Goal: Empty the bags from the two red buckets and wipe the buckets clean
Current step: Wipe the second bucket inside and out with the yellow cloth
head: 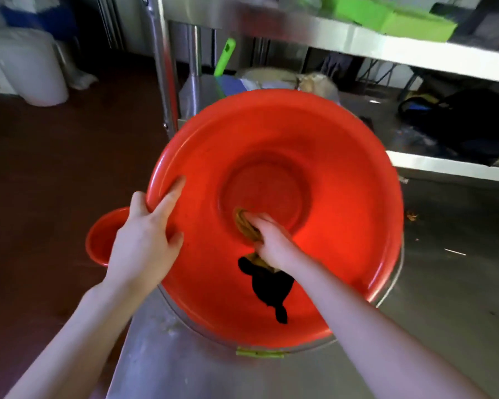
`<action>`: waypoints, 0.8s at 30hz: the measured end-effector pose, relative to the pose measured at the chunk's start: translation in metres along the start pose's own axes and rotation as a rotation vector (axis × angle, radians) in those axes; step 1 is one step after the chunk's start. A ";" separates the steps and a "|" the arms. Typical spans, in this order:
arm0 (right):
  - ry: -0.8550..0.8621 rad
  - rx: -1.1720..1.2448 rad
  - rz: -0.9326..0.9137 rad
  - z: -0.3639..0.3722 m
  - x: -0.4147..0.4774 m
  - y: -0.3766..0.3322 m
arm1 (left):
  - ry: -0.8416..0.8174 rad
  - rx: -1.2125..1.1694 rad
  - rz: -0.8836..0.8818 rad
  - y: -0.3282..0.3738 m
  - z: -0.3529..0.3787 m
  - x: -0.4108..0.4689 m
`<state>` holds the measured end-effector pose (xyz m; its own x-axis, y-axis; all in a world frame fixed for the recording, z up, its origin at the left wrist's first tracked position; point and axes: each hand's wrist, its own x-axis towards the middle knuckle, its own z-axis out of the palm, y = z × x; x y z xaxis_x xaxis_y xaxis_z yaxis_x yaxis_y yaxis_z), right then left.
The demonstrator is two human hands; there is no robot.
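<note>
Left hand (144, 240) grips bucket (343, 197), right hand (271, 243) cloth (244, 226); shelf (372, 41) behind.

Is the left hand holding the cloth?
No, the right hand holds the cloth inside the red bucket; the left hand grips its rim.

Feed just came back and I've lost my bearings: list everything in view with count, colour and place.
big bucket: one, red, centre, over the table
small bucket: one, red, left, partly hidden
cloth: one, yellowish with black part, inside big bucket
table: one, steel, underneath
box: one, green, top right
bin: one, white, floor far left
bag: one, black, far right
left hand: one, holds big bucket's rim
right hand: one, grips cloth at bucket's bottom
</note>
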<state>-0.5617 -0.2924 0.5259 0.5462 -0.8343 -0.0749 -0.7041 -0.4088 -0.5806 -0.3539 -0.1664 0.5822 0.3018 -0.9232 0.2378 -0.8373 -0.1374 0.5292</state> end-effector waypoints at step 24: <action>-0.174 -0.725 -0.304 0.074 0.123 0.008 | 0.189 0.297 0.051 0.019 -0.046 0.077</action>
<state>-0.4667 -0.3716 0.4523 0.7819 -0.6031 -0.1578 -0.6003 -0.7967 0.0707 -0.3255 -0.2239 0.6483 0.3117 -0.8528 0.4189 -0.9412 -0.2166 0.2594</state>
